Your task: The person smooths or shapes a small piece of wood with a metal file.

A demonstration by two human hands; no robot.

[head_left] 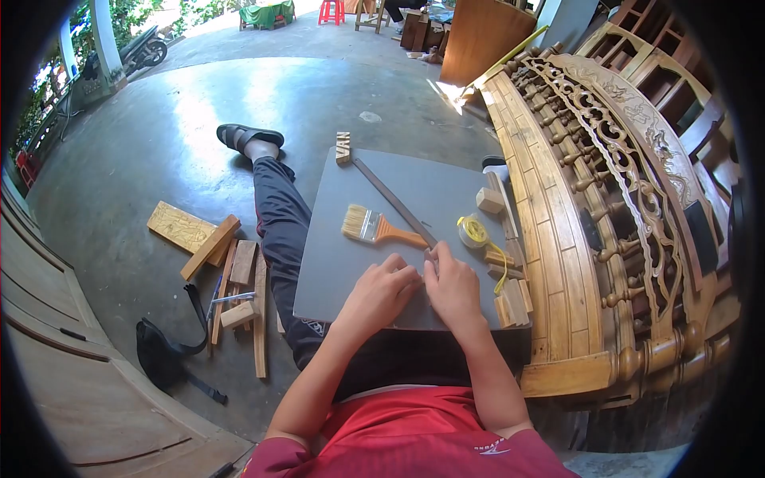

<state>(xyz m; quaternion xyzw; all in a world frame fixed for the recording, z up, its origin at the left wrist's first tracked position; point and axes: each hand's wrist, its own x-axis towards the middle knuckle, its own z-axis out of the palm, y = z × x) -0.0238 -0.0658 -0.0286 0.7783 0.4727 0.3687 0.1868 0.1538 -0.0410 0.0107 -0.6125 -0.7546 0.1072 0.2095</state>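
A grey board (pixel 343 239) lies across my lap. My left hand (pixel 382 288) rests near its front edge, fingers curled together; what they hold, if anything, is hidden. Beside it, my right hand (pixel 453 288) has its fingers pressed together at the near end of a long, dark, thin strip (pixel 390 197). The strip runs diagonally to a small wooden block with carved letters (pixel 343 149) at the far edge. A paintbrush (pixel 378 227) with an orange handle lies left of the strip. To the right sits a yellow tape roll (pixel 472 231), its loose end trailing toward me.
A carved wooden bench (pixel 558 263) stands close on the right, with small wood blocks (pixel 512 303) beside the board. Wood pieces (pixel 187 231) and a black bag (pixel 163 350) lie on the floor at left. Red stools and a motorbike (pixel 146 52) stand farther back.
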